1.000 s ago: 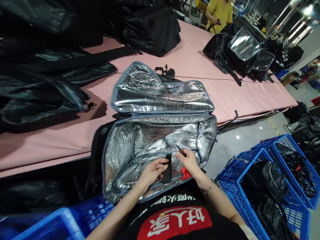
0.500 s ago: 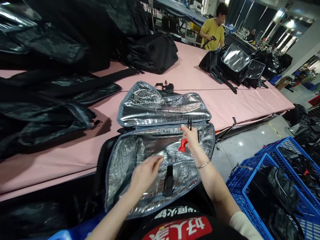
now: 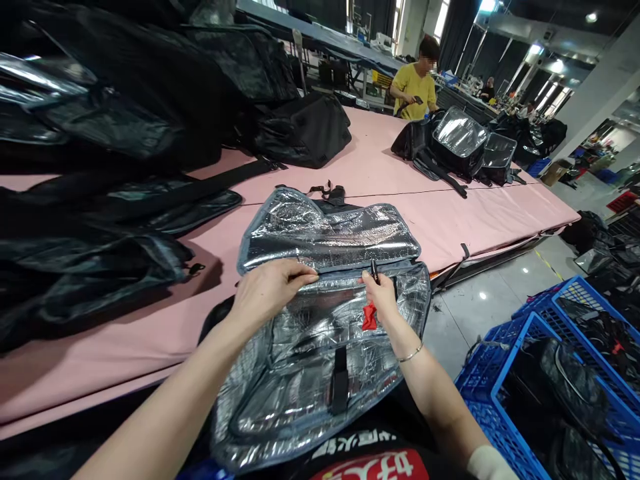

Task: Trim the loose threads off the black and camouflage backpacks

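An insulated bag (image 3: 320,307) with a silver foil lining lies open in front of me, its lid (image 3: 325,240) folded back on the far side. My left hand (image 3: 267,288) pinches with thumb and fingertips at the grey bound seam where the lid joins the body. In my right hand (image 3: 382,300) is a pair of black thread snips (image 3: 375,270), tips pointing away from me. A red cloth strip (image 3: 369,317) hangs below that hand, whose fingertips are at the same seam, farther right. A black strap (image 3: 339,380) lies on the near inner wall.
Dark bags (image 3: 305,130) are heaped along the left and back of the pink-covered table (image 3: 370,167). More foil-lined bags (image 3: 460,133) stand farther off, near a person in yellow (image 3: 416,83). Blue crates (image 3: 495,367) with black items stand on the floor at right.
My left hand has moved up and away from me, from over the bag's inside to the seam by the lid. My right hand stays near the seam, the snips tilted differently.
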`<state>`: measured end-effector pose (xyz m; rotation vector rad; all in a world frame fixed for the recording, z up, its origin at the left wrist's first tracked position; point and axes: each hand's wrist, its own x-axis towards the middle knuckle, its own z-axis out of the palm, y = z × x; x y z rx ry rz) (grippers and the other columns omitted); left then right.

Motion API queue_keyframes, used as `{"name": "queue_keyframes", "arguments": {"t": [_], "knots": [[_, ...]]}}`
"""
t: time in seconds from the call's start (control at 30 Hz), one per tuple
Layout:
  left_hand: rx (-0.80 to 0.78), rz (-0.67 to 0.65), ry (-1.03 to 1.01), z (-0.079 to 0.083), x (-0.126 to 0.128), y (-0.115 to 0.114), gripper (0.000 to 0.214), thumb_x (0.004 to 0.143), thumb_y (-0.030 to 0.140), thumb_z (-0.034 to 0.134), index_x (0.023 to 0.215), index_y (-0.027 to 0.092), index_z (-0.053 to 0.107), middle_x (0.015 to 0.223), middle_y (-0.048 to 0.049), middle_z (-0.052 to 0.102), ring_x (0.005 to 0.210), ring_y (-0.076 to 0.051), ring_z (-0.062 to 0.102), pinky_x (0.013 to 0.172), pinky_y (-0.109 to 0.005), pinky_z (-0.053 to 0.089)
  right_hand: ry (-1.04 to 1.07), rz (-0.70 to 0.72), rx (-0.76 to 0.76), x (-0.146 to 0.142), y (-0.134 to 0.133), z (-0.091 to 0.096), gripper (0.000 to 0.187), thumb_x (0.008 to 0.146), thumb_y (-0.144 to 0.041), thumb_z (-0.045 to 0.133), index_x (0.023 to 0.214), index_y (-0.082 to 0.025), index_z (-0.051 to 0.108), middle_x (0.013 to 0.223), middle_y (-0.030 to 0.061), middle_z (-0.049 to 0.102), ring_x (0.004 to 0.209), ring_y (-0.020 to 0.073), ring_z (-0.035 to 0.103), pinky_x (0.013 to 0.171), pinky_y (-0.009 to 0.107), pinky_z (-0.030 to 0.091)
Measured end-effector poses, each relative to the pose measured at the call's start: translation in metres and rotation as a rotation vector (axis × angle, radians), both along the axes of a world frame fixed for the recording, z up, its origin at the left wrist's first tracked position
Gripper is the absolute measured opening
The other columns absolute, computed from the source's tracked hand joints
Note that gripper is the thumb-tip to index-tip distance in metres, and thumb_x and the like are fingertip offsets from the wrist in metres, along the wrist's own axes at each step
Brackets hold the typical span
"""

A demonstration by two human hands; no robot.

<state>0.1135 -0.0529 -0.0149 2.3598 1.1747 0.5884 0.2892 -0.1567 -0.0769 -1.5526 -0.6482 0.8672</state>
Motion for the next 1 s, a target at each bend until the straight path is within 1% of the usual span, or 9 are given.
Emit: {"name": "queue_keyframes", "arguments": {"t": [0.07, 0.13, 0.23, 0.33, 0.43, 0.57, 0.67, 0.87, 1.0], "knots": [[0.039, -0.012, 0.014, -0.001, 0.002, -0.004, 0.021, 0.078, 0.038, 0.053, 0.072, 0.025, 0.067, 0.082, -0.0009, 0.070, 0.078, -0.022, 0.061, 0.059, -0.028, 0.038, -0.090, 0.011, -0.017, -0.002, -0.005, 0.005, 0.034, 0.076, -0.052, 0.055, 0.072, -0.019, 0.055, 0.056, -0.0049, 0.045, 0.051, 0.0103, 0.038, 0.049, 0.023, 0.029], [0.114, 0.008, 0.004, -0.004, 0.004, -0.009, 0.023, 0.081, 0.036, 0.046, 0.071, 0.022, 0.062, 0.081, -0.0043, 0.068, 0.080, -0.024, 0.060, 0.064, -0.031, 0.040, -0.185, 0.024, -0.027, -0.007, -0.010, 0.012, 0.027, 0.077, -0.047, 0.058, 0.077, -0.020, 0.055, 0.064, -0.0037, 0.051, 0.060, 0.0127, 0.045, 0.057, 0.024, 0.033], [0.196, 0.053, -0.032, -0.012, 0.007, -0.016, 0.025, 0.084, 0.035, 0.039, 0.072, 0.021, 0.056, 0.080, -0.0077, 0.066, 0.083, -0.026, 0.059, 0.070, -0.035, 0.042, -0.379, 0.078, -0.052, -0.018, -0.017, 0.024, 0.019, 0.083, -0.039, 0.052, 0.092, -0.022, 0.055, 0.077, -0.0017, 0.058, 0.071, 0.0160, 0.052, 0.066, 0.027, 0.037], [0.232, 0.059, -0.054, -0.018, 0.008, -0.018, 0.025, 0.086, 0.035, 0.037, 0.072, 0.022, 0.054, 0.078, -0.0074, 0.064, 0.082, -0.025, 0.059, 0.072, -0.035, 0.042, -0.631, 0.171, -0.126, -0.026, -0.020, 0.037, 0.021, 0.086, -0.038, 0.049, 0.099, -0.022, 0.054, 0.077, -0.0006, 0.061, 0.071, 0.0179, 0.057, 0.065, 0.027, 0.037], [0.268, 0.053, -0.072, -0.022, 0.007, -0.017, 0.026, 0.086, 0.035, 0.037, 0.072, 0.022, 0.053, 0.077, -0.0069, 0.063, 0.080, -0.025, 0.058, 0.072, -0.034, 0.043, -0.795, 0.243, -0.201, -0.029, -0.017, 0.050, 0.021, 0.087, -0.042, 0.049, 0.094, -0.024, 0.056, 0.072, -0.0005, 0.062, 0.068, 0.0187, 0.059, 0.062, 0.027, 0.037], [0.305, 0.051, -0.089, -0.027, 0.006, -0.015, 0.027, 0.087, 0.036, 0.037, 0.073, 0.022, 0.055, 0.076, -0.0067, 0.064, 0.079, -0.024, 0.057, 0.071, -0.035, 0.042, -0.897, 0.359, -0.238, -0.030, -0.009, 0.061, 0.019, 0.087, -0.041, 0.050, 0.094, -0.025, 0.058, 0.077, 0.0001, 0.066, 0.072, 0.0193, 0.062, 0.063, 0.027, 0.037], [0.327, 0.048, -0.098, -0.030, 0.006, -0.015, 0.028, 0.088, 0.037, 0.037, 0.074, 0.022, 0.056, 0.077, -0.0065, 0.064, 0.079, -0.024, 0.057, 0.071, -0.034, 0.042, -0.935, 0.428, -0.257, -0.031, -0.003, 0.063, 0.021, 0.087, -0.043, 0.049, 0.094, -0.025, 0.058, 0.079, 0.0005, 0.068, 0.075, 0.0206, 0.063, 0.063, 0.027, 0.038], [0.363, 0.029, -0.103, -0.031, 0.006, -0.015, 0.027, 0.088, 0.034, 0.037, 0.072, 0.022, 0.055, 0.075, -0.0063, 0.062, 0.075, -0.024, 0.055, 0.069, -0.035, 0.040, -1.047, 0.428, -0.294, -0.034, 0.000, 0.065, 0.022, 0.089, -0.042, 0.046, 0.098, -0.025, 0.057, 0.082, 0.0038, 0.069, 0.078, 0.0245, 0.065, 0.061, 0.029, 0.038], [0.372, 0.024, -0.118, -0.030, 0.006, -0.017, 0.025, 0.088, 0.030, 0.037, 0.072, 0.022, 0.054, 0.072, -0.0060, 0.061, 0.073, -0.024, 0.054, 0.067, -0.034, 0.039, -1.099, 0.447, -0.290, -0.035, -0.001, 0.067, 0.022, 0.088, -0.041, 0.047, 0.098, -0.024, 0.057, 0.078, 0.0044, 0.069, 0.076, 0.0251, 0.065, 0.059, 0.029, 0.037]]}}
